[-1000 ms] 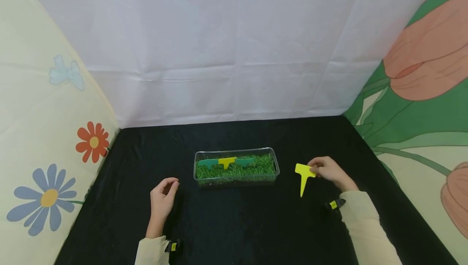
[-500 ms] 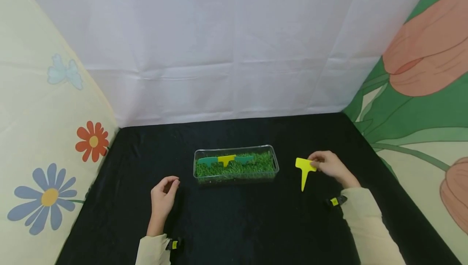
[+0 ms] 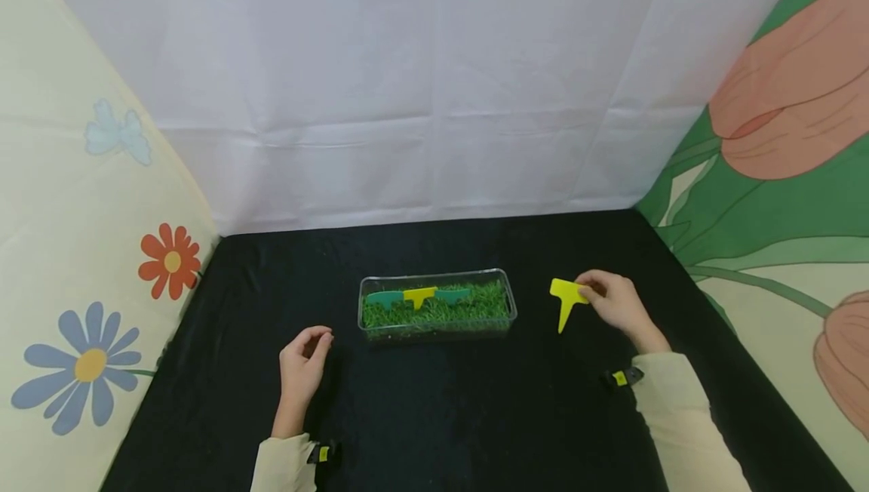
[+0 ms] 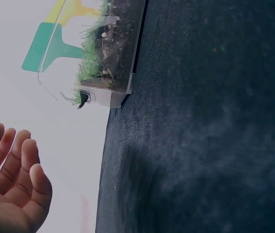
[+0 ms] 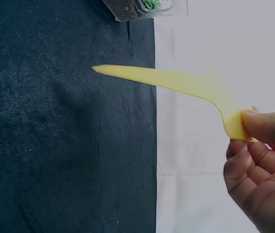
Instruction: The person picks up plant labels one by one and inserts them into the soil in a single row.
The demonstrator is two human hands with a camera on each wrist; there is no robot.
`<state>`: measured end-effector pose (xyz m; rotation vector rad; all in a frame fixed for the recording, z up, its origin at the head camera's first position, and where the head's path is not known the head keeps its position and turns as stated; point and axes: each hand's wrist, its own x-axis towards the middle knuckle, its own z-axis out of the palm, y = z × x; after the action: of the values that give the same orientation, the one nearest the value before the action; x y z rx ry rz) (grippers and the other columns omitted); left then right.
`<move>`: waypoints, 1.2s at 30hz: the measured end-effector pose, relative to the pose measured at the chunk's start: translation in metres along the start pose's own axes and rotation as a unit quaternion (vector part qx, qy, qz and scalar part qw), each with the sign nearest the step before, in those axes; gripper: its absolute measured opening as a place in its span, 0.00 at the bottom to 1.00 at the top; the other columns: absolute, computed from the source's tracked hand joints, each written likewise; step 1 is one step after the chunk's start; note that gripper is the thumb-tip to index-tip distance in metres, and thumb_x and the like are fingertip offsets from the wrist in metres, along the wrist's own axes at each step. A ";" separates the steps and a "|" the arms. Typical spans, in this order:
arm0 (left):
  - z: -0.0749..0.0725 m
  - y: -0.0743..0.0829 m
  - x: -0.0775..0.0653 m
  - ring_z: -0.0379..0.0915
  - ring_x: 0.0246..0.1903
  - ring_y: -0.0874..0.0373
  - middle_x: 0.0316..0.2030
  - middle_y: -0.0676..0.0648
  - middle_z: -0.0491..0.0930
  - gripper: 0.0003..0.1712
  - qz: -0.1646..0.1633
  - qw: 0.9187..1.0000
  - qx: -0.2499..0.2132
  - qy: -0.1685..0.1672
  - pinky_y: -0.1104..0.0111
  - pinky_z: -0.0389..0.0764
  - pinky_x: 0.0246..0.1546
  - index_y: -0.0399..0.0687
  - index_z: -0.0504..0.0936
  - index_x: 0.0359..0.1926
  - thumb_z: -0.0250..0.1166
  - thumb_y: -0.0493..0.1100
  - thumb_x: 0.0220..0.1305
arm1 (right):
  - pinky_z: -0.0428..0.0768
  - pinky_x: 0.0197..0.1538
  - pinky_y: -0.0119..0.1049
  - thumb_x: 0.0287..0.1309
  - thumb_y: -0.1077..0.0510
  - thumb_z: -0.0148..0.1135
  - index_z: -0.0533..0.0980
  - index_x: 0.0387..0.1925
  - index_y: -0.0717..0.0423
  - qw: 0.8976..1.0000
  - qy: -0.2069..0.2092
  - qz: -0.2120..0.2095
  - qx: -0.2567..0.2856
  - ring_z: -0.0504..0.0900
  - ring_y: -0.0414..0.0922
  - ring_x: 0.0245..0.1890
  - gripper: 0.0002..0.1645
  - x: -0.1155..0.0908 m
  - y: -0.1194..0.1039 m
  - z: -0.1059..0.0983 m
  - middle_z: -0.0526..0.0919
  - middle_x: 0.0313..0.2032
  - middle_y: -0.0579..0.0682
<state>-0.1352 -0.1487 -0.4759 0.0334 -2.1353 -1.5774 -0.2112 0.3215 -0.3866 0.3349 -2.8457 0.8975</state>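
Observation:
My right hand [image 3: 614,302] pinches one end of the head of a yellow T-shaped plant label [image 3: 567,292], to the right of a clear plastic tray [image 3: 512,318]. In the right wrist view the label's pointed stem [image 5: 147,76] stretches away from the thumb, above the black cloth. Green grass [image 3: 485,303] fills the tray. A yellow label [image 3: 419,296] stands in the grass between two teal labels, one on the left [image 3: 384,299] and one on the right [image 3: 452,295]. My left hand [image 3: 302,367], left of the tray, holds nothing; its fingers curl loosely.
Black cloth [image 3: 421,416] covers the table. A white sheet [image 3: 353,99] hangs behind it. Flower-printed cloths stand at the left [image 3: 75,213] and right [image 3: 760,250]. Dark soil [image 4: 113,53] shows through the tray wall in the left wrist view.
The right hand has risen slightly in the head view, its yellow plant label moving up and the stem looking shorter. The left hand stays in place.

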 end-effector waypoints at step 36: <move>-0.003 0.002 -0.001 0.71 0.23 0.68 0.25 0.41 0.80 0.03 -0.002 1.000 0.007 0.001 0.79 0.72 0.24 0.31 0.80 0.32 0.60 0.28 0.57 | 0.66 0.27 0.29 0.46 0.75 0.62 0.76 0.30 0.64 0.961 0.184 -0.192 -0.079 0.68 0.41 0.21 0.09 0.007 -0.053 0.001 0.76 0.28 0.54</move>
<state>-0.1327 -0.1508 -0.4738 0.0449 -2.1468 -1.5642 -0.2050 0.2774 -0.3564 0.6037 -2.3741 0.5796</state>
